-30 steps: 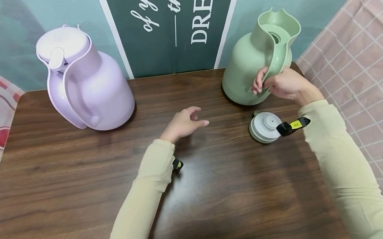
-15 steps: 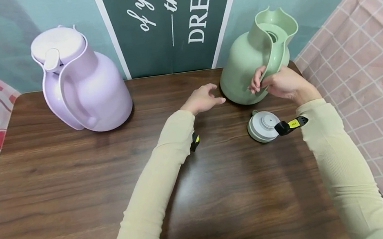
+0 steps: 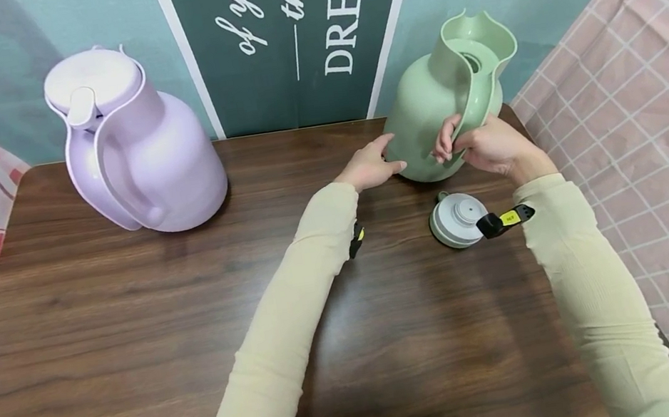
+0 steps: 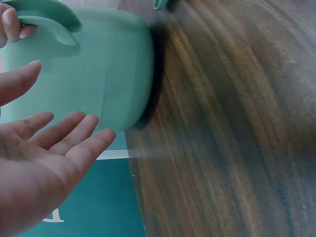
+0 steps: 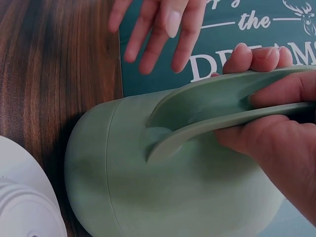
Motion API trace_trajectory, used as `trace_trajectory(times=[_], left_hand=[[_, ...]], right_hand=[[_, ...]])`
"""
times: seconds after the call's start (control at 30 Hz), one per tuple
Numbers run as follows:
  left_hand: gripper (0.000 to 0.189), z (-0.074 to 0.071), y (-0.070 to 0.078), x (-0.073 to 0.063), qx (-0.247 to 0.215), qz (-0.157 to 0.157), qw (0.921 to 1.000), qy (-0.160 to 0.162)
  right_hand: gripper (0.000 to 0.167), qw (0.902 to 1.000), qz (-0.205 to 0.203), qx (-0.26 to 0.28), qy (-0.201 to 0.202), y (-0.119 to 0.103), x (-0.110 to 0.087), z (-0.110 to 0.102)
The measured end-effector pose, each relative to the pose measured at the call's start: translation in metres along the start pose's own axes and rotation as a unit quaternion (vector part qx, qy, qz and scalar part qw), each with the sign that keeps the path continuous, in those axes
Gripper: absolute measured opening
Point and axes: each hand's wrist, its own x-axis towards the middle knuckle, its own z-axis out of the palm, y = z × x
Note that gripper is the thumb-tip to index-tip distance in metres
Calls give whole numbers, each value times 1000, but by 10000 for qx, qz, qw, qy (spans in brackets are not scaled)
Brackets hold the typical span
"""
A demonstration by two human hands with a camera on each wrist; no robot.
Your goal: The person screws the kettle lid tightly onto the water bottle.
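A green thermos jug (image 3: 420, 109) stands upright and lidless at the back right of the table. My right hand (image 3: 494, 147) grips its handle; in the right wrist view the fingers wrap round the green handle (image 5: 197, 131). My left hand (image 3: 370, 163), fingers spread, is at the jug's left side. In the left wrist view the palm faces the jug with the fingers extended, and whether they touch it I cannot tell. In front of the jug lies its round stopper lid (image 3: 458, 220), white side up, partly behind the right wrist camera.
A lilac thermos jug (image 3: 170, 154) with its lid on stands at the back left of the wooden table (image 3: 133, 339). Behind the table hangs a teal cloth (image 3: 292, 99) with lettering. A pink checked cloth (image 3: 639, 120) borders the right side.
My left hand has moved right and away from me, from the middle of the table to the green jug's side. The right hand keeps its hold on the handle, and the jug stays in place.
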Motion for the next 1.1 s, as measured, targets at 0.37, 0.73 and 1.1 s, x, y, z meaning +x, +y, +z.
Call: trace_trajectory(times=[0.37, 0.73, 1.1], left_hand=[[65, 7, 7, 9, 159, -75, 9997, 139], [64, 7, 6, 11, -35, -19, 10000, -30], [64, 10, 3, 8, -235, -200, 9995, 88]], right_hand=[[36, 10000, -95, 15, -2, 2, 0, 1], [39, 9994, -186, 130, 270, 5, 1, 4], [40, 9994, -250, 135, 179, 8, -2, 8]])
